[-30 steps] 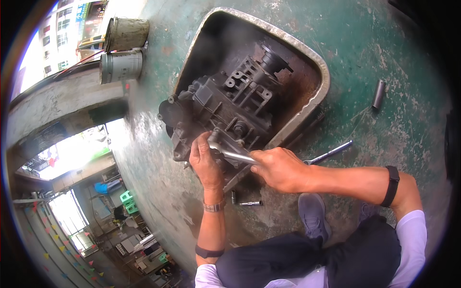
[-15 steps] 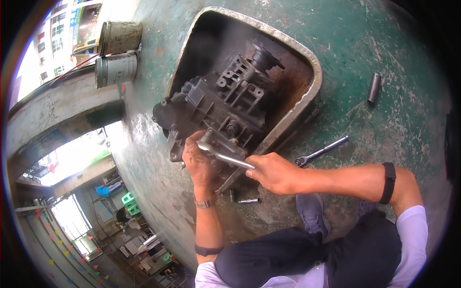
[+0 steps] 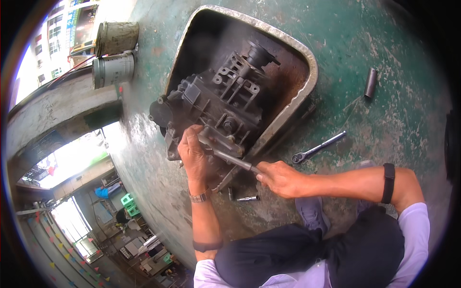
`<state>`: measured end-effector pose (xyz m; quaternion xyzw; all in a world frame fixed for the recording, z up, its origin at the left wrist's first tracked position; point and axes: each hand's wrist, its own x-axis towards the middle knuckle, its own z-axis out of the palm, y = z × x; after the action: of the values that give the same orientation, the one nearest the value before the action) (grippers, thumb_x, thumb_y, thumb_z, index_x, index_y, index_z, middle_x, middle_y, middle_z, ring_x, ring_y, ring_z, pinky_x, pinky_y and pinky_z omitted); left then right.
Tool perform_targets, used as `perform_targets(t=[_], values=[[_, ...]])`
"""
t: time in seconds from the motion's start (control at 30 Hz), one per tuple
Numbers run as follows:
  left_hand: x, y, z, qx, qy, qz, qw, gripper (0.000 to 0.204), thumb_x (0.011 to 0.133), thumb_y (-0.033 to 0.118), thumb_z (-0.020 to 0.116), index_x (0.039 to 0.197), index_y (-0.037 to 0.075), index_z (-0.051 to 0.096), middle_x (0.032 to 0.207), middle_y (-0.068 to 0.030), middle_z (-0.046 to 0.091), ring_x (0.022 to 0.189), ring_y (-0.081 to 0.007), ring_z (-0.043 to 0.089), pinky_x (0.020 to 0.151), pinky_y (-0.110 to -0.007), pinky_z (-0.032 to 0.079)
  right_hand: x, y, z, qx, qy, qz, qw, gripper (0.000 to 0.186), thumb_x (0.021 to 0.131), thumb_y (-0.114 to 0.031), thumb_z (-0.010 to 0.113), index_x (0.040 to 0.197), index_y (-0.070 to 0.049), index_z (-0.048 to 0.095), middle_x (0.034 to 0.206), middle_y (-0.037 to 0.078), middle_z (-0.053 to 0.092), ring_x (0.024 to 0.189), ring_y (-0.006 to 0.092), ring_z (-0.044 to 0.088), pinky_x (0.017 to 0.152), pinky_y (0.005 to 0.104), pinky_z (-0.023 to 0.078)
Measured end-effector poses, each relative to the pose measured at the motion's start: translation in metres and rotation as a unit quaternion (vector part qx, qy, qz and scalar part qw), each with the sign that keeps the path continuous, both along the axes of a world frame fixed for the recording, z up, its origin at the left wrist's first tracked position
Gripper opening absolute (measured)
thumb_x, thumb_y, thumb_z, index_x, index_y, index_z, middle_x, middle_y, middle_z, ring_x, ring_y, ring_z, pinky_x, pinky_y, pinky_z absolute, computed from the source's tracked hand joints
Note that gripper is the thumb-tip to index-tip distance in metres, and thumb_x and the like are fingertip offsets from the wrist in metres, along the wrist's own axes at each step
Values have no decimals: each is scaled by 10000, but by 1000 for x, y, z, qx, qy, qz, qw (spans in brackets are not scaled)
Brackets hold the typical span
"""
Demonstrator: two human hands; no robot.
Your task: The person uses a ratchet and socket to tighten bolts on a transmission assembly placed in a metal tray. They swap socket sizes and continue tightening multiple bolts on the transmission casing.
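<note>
A grimy dark metal gearbox [image 3: 202, 106] lies tilted across the near edge of a large worn pan [image 3: 314, 72]. My right hand [image 3: 283, 179] is closed round the handle end of a long silver ratchet wrench [image 3: 233, 159]. Against the gearbox's near side, my left hand [image 3: 193, 154] curls its fingers at the wrench's head, steadying it. Whatever the head sits on is hidden by that hand and the wrench.
On the green floor [image 3: 345, 110] to the right lie a second ratchet [image 3: 319, 147] and a metal tube [image 3: 370, 82]. Small sockets [image 3: 248, 198] rest below the pan. Two buckets [image 3: 113, 70] stand at the far left. My shoe [image 3: 312, 214] is close by.
The wrench handle has swung slightly, its end now lower and farther right. My right hand has shifted the same way with it; my left hand stays at the head.
</note>
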<state>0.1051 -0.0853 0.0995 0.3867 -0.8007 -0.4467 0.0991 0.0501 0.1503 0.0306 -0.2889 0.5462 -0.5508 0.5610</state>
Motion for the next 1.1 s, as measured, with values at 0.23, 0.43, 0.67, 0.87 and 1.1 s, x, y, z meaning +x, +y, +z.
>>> perform_targets(t=[0.23,0.43,0.67,0.87,1.1], values=[[-3,5,3,46,7,7,999,472,1007,452,499,1047,8,653,847,-31,641,690,-75,583,606,-200,449,-17,8,-5,-1,-32,40,999,317,971,-276,522,1014,31,588,824,221,642,835,388,633,742,475,479],[-3,7,2,47,-1,26,999,475,1011,438,491,1034,-8,653,864,-46,650,713,-91,590,630,-212,456,-31,13,-6,16,-55,83,995,381,975,-334,512,1019,29,615,869,192,655,869,333,636,775,451,473],[-1,-4,-18,-52,48,-6,997,482,1021,372,376,1013,-23,652,863,-109,652,641,-151,607,548,-254,472,-53,16,-6,31,-8,105,994,401,972,-355,530,970,31,639,844,204,647,824,322,625,754,446,468],[-6,8,-16,-77,51,24,995,498,1017,363,362,984,-28,669,947,-87,656,676,-130,582,572,-253,450,-101,18,1,49,37,69,996,363,906,-314,634,969,43,644,822,186,659,807,265,639,737,404,487],[-3,12,-20,-85,85,41,992,532,1042,343,300,977,-24,680,883,-66,657,689,-115,565,619,-250,452,-160,2,8,52,-180,-81,979,203,891,-244,687,868,-65,594,636,-8,553,469,40,447,391,203,338]])
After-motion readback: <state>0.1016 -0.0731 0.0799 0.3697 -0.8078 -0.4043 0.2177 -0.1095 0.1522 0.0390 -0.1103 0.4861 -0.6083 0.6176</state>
